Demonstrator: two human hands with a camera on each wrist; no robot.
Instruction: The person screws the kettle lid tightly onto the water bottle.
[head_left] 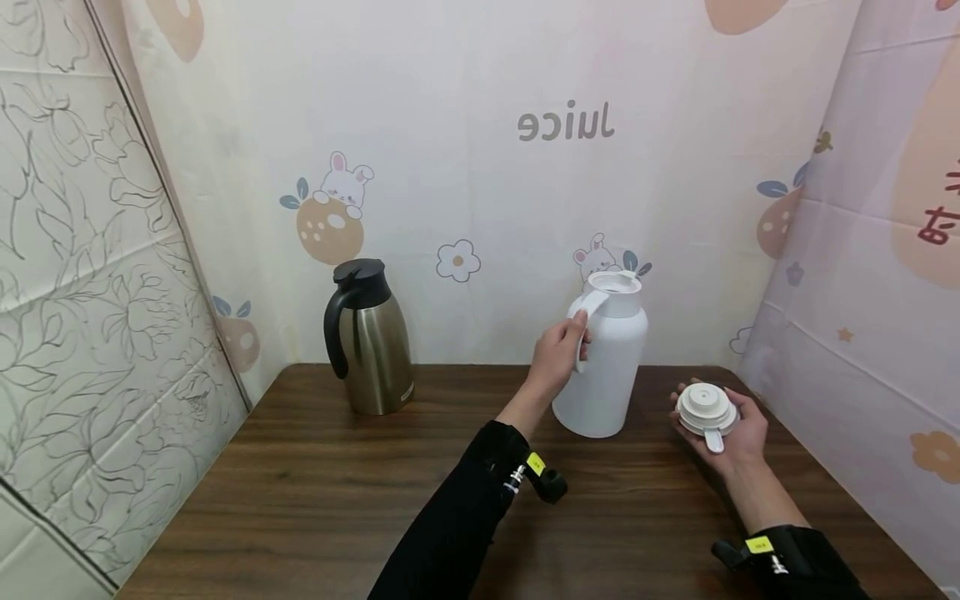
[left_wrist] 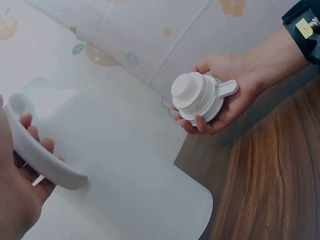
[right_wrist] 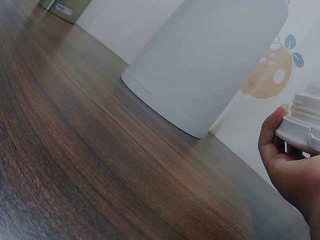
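Observation:
A white vacuum jug [head_left: 606, 367] stands on the wooden table with its lid off and its mouth uncovered. My left hand [head_left: 558, 354] grips the jug's handle [left_wrist: 47, 157], the fingers wrapped through the loop. To the right of the jug, my right hand [head_left: 738, 429] is turned palm up above the table. It holds the white stopper lid [head_left: 707, 407], stepped plug side up, with fingers curled about the rim. A small tab [left_wrist: 227, 88] sticks out from the lid's side. The inside of the jug is hidden.
A steel vacuum jug [head_left: 380, 354] with a black lid and handle stands at the back left of the brown table [head_left: 337, 500]. Patterned cloth [head_left: 465, 183] hangs behind the table, and more cloth hangs at both sides.

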